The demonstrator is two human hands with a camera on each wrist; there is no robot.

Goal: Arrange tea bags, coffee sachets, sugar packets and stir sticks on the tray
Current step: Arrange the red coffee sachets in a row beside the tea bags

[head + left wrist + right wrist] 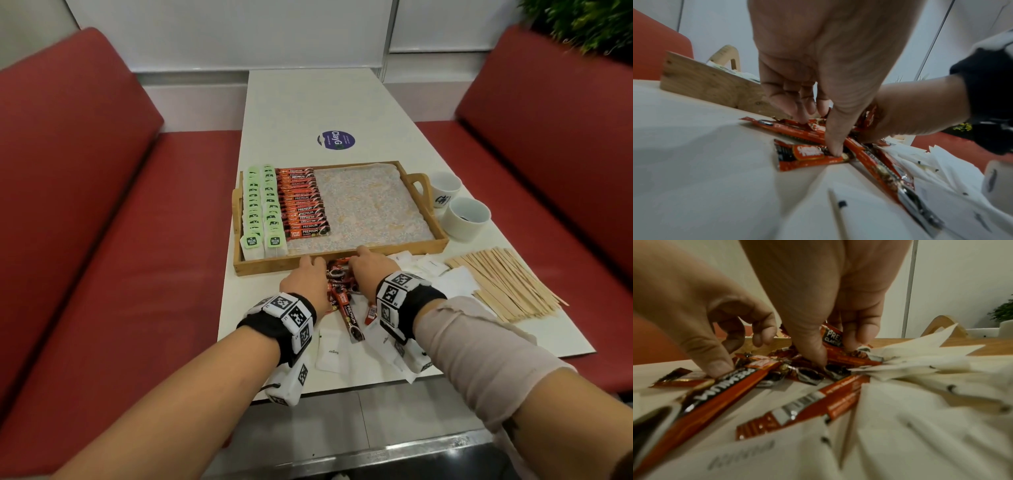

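coffee sachets heaped crosswise on tabletop, one pinched tilted in right grip, left grip thumb pressed on another, closure cannot be told

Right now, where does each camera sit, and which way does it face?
Head: worn on the head, facing down at tray and table; shows both forearms, left hand, right hand.
Left wrist: on the left wrist, looking along the hand at loose coffee sachets; right hand enters at right.
Right wrist: on the right wrist, facing the same pile; left hand at left.
Shared: both wrist views show both hands on the sachets.
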